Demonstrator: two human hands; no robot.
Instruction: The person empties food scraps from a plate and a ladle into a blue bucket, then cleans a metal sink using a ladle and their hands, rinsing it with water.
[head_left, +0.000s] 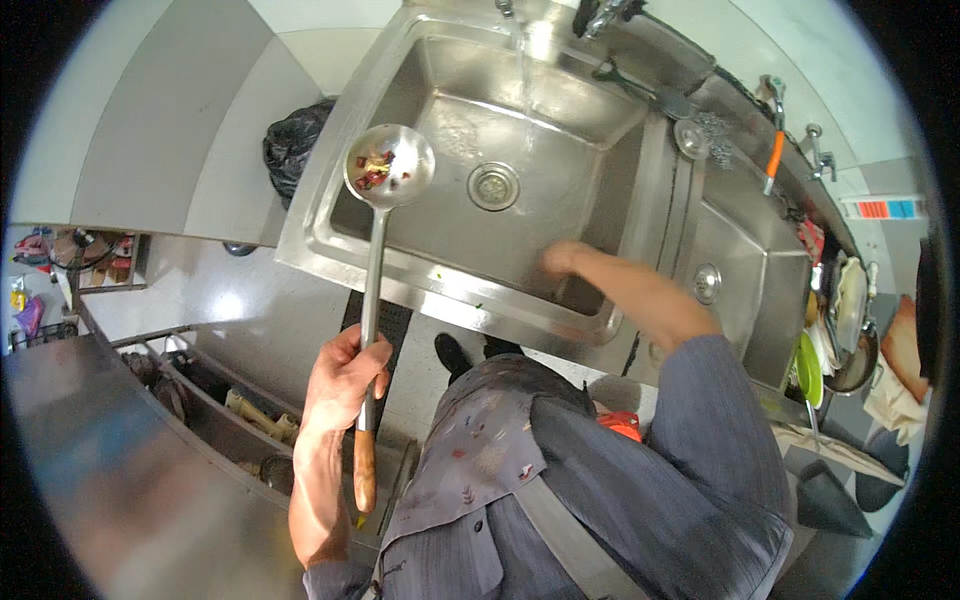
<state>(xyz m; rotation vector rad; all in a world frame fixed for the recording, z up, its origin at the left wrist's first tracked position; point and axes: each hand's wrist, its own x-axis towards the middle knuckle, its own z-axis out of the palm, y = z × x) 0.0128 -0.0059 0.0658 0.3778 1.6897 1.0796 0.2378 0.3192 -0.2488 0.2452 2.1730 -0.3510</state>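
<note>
My left hand (349, 375) grips the metal shaft of a long ladle (371, 285), above its wooden handle end (364, 469). The ladle's round bowl is over the left rim of a stainless steel sink basin (450, 247). Red pieces, perhaps dried chilli, lie in the bowl with a few yellowish bits (379, 165). Down in the right front part of the basin is my right hand (562, 259), blurred by motion. Its fingers are too smeared to tell whether they hold anything. Water (527, 90) runs from a tap (504, 7) into the basin, behind the drain strainer (493, 187).
A second basin (739, 300) adjoins on the right. On the back ledge lie a dark spatula (649, 90) and a steel scouring pad (714, 139). Stacked dishes (847, 315) and a green plate (808, 367) stand far right. A black bag (296, 146) is left of the sink; a steel counter (135, 480) is lower left.
</note>
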